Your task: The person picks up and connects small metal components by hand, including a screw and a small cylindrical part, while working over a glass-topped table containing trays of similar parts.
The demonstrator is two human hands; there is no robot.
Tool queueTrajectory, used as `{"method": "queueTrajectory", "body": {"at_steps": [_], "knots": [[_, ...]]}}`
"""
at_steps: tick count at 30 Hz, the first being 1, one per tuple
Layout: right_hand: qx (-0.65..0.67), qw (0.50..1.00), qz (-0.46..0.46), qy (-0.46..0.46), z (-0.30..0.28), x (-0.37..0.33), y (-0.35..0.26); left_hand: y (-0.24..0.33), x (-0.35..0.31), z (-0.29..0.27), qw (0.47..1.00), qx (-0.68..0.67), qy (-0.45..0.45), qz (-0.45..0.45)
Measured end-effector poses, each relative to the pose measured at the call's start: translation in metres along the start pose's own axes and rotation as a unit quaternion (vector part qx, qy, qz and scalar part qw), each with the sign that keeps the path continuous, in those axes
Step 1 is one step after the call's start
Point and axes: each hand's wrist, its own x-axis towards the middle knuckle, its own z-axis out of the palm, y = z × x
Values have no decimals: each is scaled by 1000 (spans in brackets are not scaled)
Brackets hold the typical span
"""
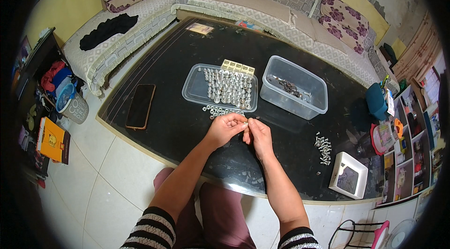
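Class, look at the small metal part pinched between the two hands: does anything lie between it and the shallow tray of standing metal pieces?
Only a loose cluster of small metal pieces lies on the black table, between the hands' small metal part and the shallow tray.

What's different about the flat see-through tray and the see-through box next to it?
The flat tray is shallow, with rows of small shiny metal pieces standing in it. The box to its right is much deeper and holds only a small dark heap on its bottom. The tray also has small yellowish blocks at its far edge; the box has none. Both are clear plastic and sit open on the black table.
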Motion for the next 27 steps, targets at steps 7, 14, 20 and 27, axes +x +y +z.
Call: {"method": "queueTrajectory", "body": {"at_steps": [7,14,20,27], "knots": [[11,999,-3,42,4,-1,-4,3,-1,2,1000,-1,11,8],[-1,1000,10,19,2,-1,-1,4,-1,2,1000,-16,-21,8],[-5,1000,18,3,0,-1,-1,3,-1,2,999,-30,-23,13],[-16,999,29,-2,-2,0,-1,7,0,3,999,-23,-23,5]]}}
